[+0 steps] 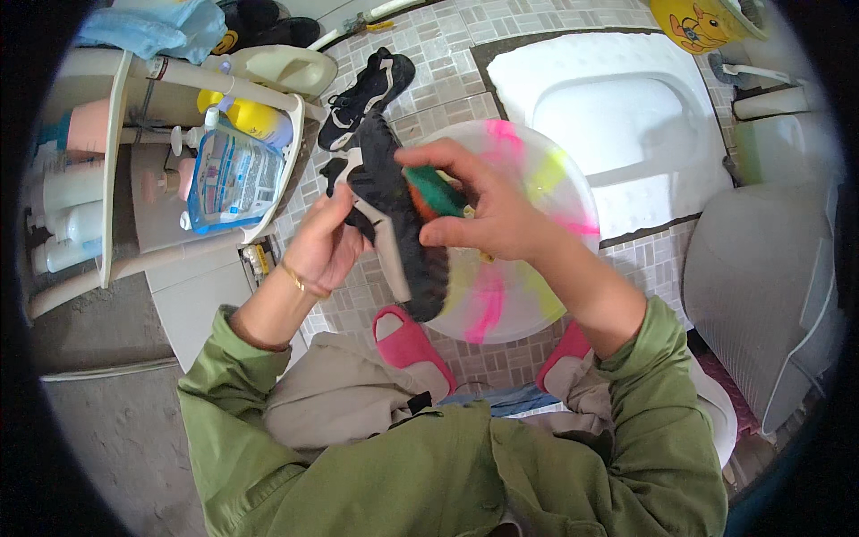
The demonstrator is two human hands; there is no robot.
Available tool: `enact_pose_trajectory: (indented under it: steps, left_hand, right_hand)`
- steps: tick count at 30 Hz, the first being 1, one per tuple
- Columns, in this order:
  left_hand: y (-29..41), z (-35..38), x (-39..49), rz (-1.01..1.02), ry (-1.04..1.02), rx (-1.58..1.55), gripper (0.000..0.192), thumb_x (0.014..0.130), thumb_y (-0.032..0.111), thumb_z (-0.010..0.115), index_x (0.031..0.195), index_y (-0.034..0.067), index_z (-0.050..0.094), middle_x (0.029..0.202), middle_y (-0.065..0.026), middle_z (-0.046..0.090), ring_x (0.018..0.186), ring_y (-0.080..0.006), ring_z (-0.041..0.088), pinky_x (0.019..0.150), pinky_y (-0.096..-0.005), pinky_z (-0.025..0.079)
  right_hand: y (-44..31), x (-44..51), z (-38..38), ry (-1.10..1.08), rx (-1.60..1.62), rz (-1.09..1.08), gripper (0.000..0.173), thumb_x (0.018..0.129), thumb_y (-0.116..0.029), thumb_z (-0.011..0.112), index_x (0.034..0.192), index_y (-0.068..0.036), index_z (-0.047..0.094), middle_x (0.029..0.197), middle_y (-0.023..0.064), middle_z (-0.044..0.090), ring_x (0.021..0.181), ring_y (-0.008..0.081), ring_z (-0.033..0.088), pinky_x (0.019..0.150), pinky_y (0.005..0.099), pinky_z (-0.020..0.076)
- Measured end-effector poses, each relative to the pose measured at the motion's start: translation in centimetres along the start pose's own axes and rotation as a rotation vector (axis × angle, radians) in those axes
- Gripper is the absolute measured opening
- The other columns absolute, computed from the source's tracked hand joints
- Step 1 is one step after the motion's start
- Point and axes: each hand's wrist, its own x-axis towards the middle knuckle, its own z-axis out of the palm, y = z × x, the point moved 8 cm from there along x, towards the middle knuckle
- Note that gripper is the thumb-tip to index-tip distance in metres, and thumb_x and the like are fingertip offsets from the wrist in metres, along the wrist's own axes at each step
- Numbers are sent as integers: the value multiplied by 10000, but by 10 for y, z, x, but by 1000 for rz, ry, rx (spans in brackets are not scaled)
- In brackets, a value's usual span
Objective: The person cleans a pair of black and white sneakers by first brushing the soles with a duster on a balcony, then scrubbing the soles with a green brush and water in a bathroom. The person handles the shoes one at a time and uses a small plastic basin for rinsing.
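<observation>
My left hand (327, 236) grips a black shoe (386, 168) with pale stripes by its upper, its dark sole turned towards my right. In my right hand (493, 205) is a scrub brush (436, 191) with a green back and orange-red bristles, pinched between thumb and fingers. The bristles are close against the sole; whether they press on it I cannot tell. Below and to the right of the shoe is a round translucent basin (537, 282) with pink and yellow patches. A second black shoe (369, 97) lies on the tiled floor beyond.
At the left, a plastic rack (288, 181) holds a blue refill pouch (235, 178), a yellow bottle (251, 121) and several other bottles. A white squat toilet (611, 127) lies at the upper right. A grey ribbed bin-like object (745, 295) stands at the right, a yellow bucket (698, 30) above.
</observation>
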Motion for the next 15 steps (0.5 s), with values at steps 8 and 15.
enact_pose_trajectory:
  steps: [8,15]
  left_hand:
    - [-1,-6,1,-97,-15,-111,392,914,203,577,1235,-20,542,1104,-139,665,965,-248,670,849,-381,551]
    - [-13,-17,9,-148,71,-224,401,880,288,592,1156,-4,594,1034,-153,680,881,-274,676,806,-395,554]
  right_hand:
    - [131,-72,-91,502,-1183,348,531,788,-225,683,1285,-134,519,1183,126,515,1059,318,513,878,461,428]
    - [184,-101,-36,40,-1347,363,599,771,-229,679,1331,-156,480,1260,145,465,1141,322,481,917,491,415]
